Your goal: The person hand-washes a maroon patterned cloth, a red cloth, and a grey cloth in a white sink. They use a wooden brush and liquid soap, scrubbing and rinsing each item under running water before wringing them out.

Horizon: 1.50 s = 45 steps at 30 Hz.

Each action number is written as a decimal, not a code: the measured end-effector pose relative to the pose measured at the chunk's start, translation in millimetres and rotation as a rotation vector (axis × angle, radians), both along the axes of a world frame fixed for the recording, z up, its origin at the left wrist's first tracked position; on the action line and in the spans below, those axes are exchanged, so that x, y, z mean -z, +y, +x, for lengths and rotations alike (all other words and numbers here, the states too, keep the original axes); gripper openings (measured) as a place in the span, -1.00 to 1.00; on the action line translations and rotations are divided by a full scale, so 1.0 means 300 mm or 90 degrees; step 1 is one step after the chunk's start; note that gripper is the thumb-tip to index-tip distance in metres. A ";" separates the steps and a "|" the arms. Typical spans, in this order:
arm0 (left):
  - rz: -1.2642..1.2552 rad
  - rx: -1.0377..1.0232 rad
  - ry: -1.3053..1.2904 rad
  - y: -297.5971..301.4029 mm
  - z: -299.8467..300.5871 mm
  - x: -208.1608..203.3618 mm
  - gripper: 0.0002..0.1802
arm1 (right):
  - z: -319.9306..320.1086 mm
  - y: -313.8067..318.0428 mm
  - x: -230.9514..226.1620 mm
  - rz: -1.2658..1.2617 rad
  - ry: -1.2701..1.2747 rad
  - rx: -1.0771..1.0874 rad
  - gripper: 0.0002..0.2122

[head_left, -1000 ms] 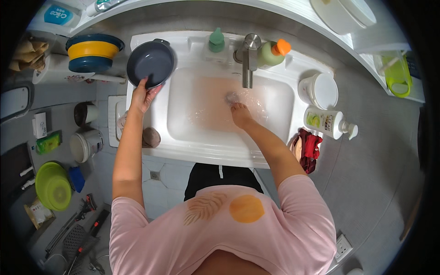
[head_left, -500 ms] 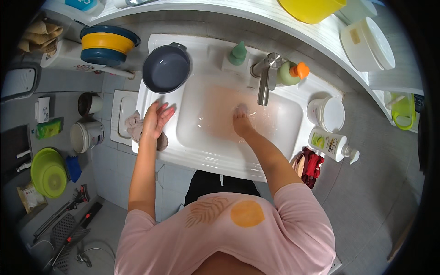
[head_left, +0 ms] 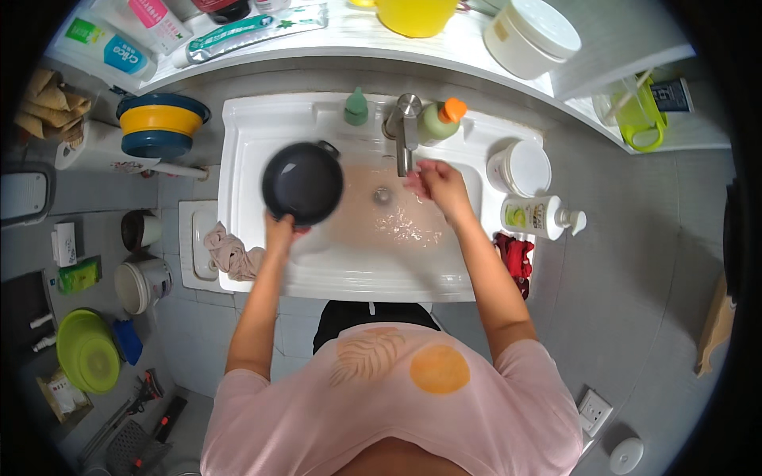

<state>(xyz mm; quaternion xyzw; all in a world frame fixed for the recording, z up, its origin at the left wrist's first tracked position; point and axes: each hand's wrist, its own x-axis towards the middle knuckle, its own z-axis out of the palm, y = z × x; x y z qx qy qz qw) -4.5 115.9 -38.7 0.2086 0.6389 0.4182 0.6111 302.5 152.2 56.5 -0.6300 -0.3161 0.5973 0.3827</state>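
My left hand [head_left: 282, 230] grips the near rim of a round dark grey basin [head_left: 302, 184], held over the left part of the white sink [head_left: 381, 284]. The basin has a small tab with a hole at its far edge. Just beside the metal faucet [head_left: 406, 135], my right hand [head_left: 438, 186] hangs above the water with nothing in it, its fingers loosely bent and somewhat blurred. Cloudy pinkish water lies in the sink, and a round drain piece [head_left: 382, 195] shows through it. On the sink's left edge lies a crumpled beige cloth [head_left: 232, 252].
Behind the sink stand a green soap bottle [head_left: 356, 107] and a green pump bottle [head_left: 439, 123] with an orange top. A white tub [head_left: 521, 169], a white pump bottle [head_left: 533, 216] and red cloth [head_left: 516, 255] line the right edge. A white shelf [head_left: 357, 49] overhangs the far side.
My left hand has taken hold of the basin and brought it from the back left corner toward the sink bowl. My right hand has come up out of the water toward the faucet.
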 end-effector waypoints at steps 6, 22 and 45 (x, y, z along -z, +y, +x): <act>-0.078 0.129 -0.131 -0.088 0.306 0.040 -0.37 | -0.003 0.112 -0.031 -0.056 0.302 0.090 -0.75; -0.059 0.150 -0.204 -0.068 0.466 -0.030 -0.36 | 0.012 -0.218 0.236 -0.157 0.171 0.018 -0.46; 0.126 -0.063 0.700 -0.176 -0.573 -0.011 -0.68 | -0.019 -0.241 0.278 -0.159 0.193 0.048 -0.49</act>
